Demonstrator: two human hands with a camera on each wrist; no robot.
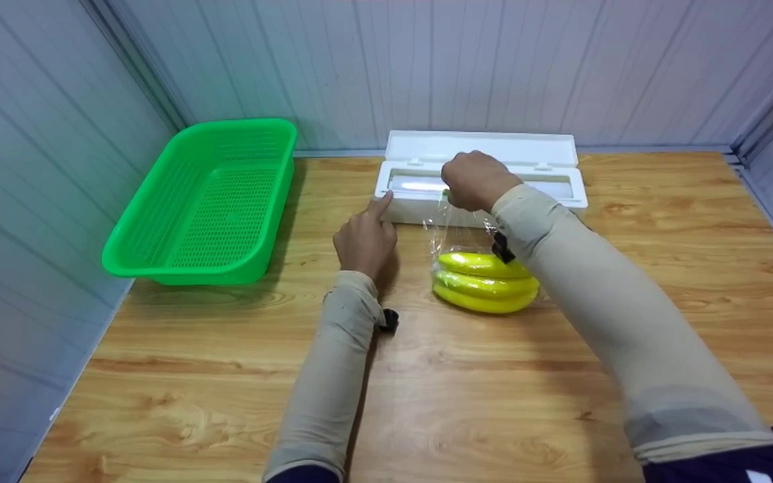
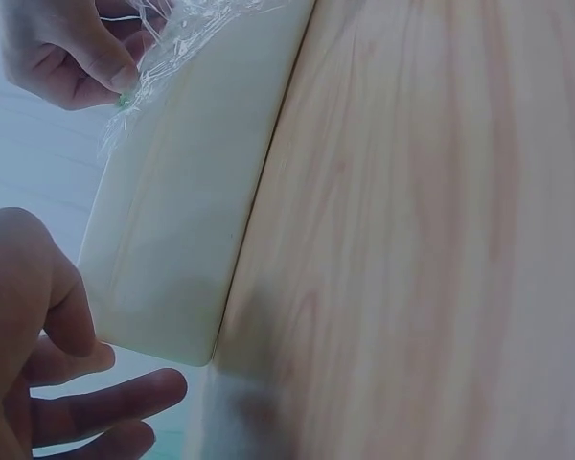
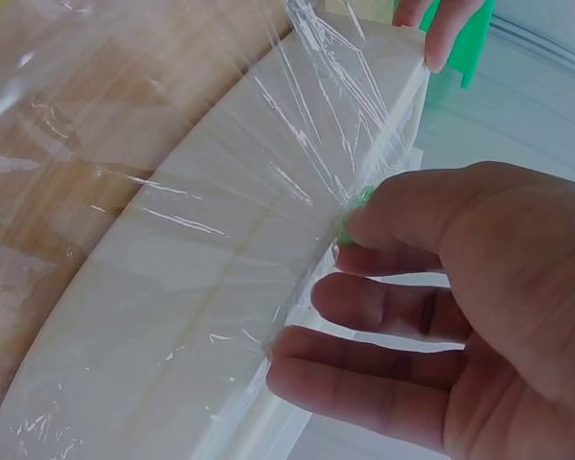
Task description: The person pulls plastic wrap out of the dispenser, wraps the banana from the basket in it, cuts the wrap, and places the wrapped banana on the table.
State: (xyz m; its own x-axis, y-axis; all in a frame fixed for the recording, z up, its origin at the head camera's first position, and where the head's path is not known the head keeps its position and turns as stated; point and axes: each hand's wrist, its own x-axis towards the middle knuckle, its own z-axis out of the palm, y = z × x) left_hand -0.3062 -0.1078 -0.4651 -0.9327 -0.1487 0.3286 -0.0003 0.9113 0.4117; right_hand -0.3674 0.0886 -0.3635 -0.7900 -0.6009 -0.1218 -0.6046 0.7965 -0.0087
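My right hand (image 1: pixel 479 180) is over the middle of a long white cling film box (image 1: pixel 408 212) and pinches a small green slide cutter (image 3: pixel 356 217) at its front edge. Clear cling film (image 3: pixel 268 144) stretches from that edge down to a bunch of yellow bananas (image 1: pixel 487 285) on the table, which it covers. Part of the bunch is hidden by my right forearm. At the box's left end, my left hand (image 1: pixel 365 238) touches the front corner with thumb and index finger. Its other fingers (image 2: pixel 105 402) extend loosely past the box end.
A green plastic basket (image 1: pixel 269 255) stands on the left of the wooden table (image 1: pixel 427 409). Behind the box, its white lid (image 1: pixel 480 142) is flipped up near the ribbed back wall (image 1: pixel 333 74). More walls close in the left and right sides.
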